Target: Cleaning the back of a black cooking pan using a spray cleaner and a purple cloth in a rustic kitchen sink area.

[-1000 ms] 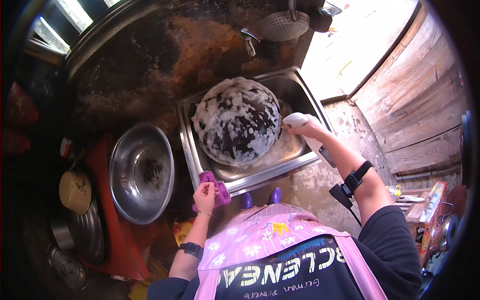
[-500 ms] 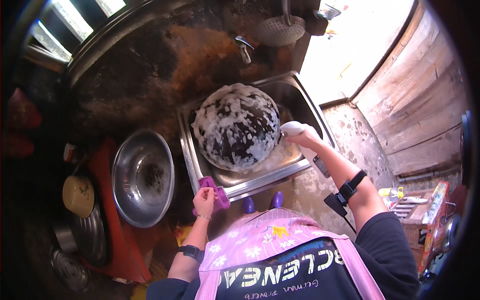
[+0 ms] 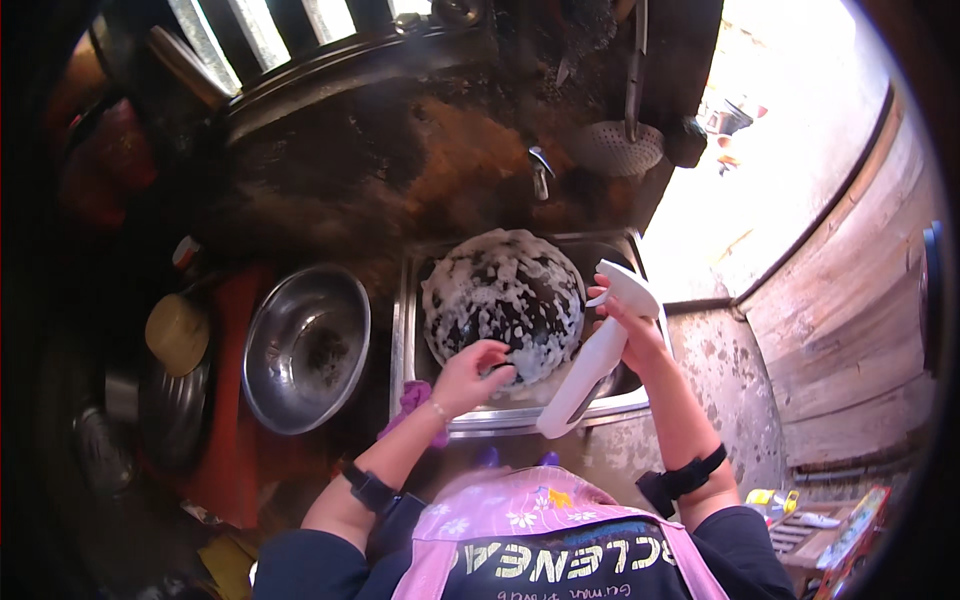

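A rounded dark pan [image 3: 490, 300], bottom up and streaked with white foam, sits in the metal sink [image 3: 400, 340]. My right hand [image 3: 640, 335] is wrapped round the neck of a white spray bottle [image 3: 585, 380], held tilted over the sink's right side, its head up and its base toward me. My left hand [image 3: 478, 380] hovers by the pan's near edge, fingers loosely curled and thumb apart, with nothing seen in it. Whether it touches the foam I cannot tell. Behind my left wrist a purple cloth [image 3: 412, 400] hangs over the sink's near left corner.
Left of the sink stands a wide metal basin [image 3: 262, 355] by a red surface [image 3: 235, 470]. A yellowish pot [image 3: 177, 335] lies farther left. A tap [image 3: 541, 172] juts from the stained wall, with a perforated skimmer [image 3: 625, 150] hanging beside it. A wooden rack [image 3: 815, 540] stands lower right.
My left hand has left the purple cloth and moved right to the pan's near edge. My right hand has swung the spray bottle so that it lies slantwise over the sink. My view has shifted.
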Motion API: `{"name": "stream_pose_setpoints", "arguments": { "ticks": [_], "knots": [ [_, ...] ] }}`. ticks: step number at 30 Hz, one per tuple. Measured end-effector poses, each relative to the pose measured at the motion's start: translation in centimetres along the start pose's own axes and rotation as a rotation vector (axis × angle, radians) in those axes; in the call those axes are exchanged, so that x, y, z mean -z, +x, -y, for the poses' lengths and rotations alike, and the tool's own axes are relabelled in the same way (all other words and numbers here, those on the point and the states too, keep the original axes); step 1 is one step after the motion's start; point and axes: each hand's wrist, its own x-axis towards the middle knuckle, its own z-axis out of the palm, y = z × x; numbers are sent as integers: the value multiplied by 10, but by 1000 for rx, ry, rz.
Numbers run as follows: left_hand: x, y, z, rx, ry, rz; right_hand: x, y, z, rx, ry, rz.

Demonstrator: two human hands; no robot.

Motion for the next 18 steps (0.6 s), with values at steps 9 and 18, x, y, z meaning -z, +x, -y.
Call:
{"name": "stream_pose_setpoints", "arguments": {
  "ticks": [9, 18],
  "knots": [
    [-43, 9, -53, -109, 142, -67, -50, 11, -15, 100, -103, 28],
    [2, -10, -37, 21, 118, -277, -109, 29, -18, 70, -283, 377]
  ]
}}
